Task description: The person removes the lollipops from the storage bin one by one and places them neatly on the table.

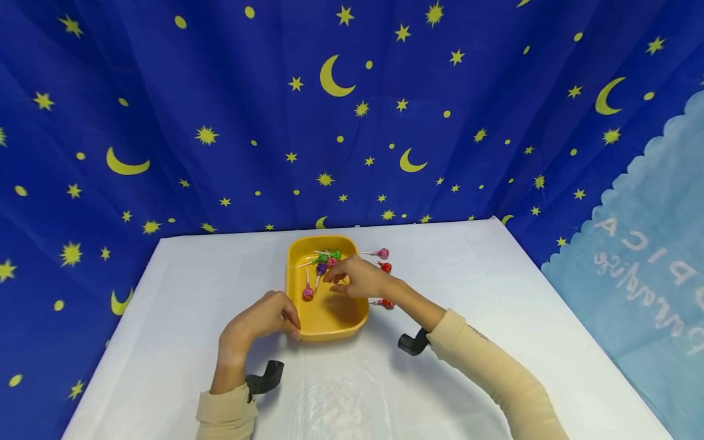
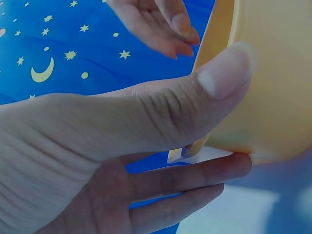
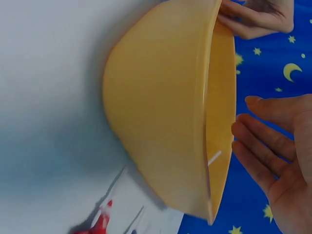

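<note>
A yellow plastic tub [image 1: 330, 335] stands on the table with several wrapped lollipops inside. Among them are a pink lollipop [image 1: 308, 294], a purple lollipop [image 1: 321, 269] and a green lollipop [image 1: 335, 254]. My left hand [image 1: 264, 316] grips the tub's near left corner; the left wrist view shows the thumb [image 2: 226, 73] against its wall. Above the tub's right side hovers my right hand [image 1: 360, 278], its fingers loosely bent. In the right wrist view nothing shows between those fingers [image 3: 263, 165]. Part of the tub's inside is hidden beneath this hand.
To the right of the tub lie a pink lollipop [image 1: 383, 253], a red lollipop [image 1: 386, 267] and another red lollipop [image 1: 388, 304]. A white cloth covers the table [image 1: 220, 269]. Behind it hangs a blue curtain [image 1: 264, 110] with moons and stars.
</note>
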`<state>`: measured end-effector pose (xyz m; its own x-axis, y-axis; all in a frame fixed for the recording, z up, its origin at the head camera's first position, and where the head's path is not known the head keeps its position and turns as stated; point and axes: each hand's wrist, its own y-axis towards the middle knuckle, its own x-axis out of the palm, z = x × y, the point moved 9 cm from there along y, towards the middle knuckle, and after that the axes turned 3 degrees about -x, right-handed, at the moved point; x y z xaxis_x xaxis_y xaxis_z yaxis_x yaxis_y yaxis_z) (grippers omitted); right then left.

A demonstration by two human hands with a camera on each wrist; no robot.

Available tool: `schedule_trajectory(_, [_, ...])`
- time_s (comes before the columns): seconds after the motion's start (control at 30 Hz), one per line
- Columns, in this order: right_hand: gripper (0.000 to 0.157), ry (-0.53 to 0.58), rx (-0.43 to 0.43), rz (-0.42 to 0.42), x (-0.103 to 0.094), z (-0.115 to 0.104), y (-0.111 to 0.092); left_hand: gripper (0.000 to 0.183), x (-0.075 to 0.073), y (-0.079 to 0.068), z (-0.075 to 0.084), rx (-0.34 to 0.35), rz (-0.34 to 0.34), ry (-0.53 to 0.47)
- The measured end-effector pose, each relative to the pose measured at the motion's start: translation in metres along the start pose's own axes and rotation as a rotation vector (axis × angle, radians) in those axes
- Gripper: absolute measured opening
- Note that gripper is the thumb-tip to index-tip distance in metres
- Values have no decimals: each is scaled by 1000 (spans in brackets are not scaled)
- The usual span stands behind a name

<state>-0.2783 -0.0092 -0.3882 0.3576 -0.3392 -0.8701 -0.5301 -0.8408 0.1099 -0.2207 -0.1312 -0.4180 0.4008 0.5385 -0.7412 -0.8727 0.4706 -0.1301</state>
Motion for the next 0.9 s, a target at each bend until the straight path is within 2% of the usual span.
schedule_trajectory(0.27, [19, -15, 20, -51, 12, -3, 24, 10, 0, 0, 0, 9, 0, -7])
schedule_trajectory(0.47, [24, -7, 66, -148, 32, 0, 42, 9, 0, -1, 0, 22, 4, -3])
schedule_trajectory(0.7, [40, -58, 155, -252, 52, 10, 45, 9, 0, -1, 1, 23, 1, -25])
schedule_trajectory(0.9, [44, -136, 186, -321, 61, 13, 44, 10, 0, -1, 1, 22, -4, -27])
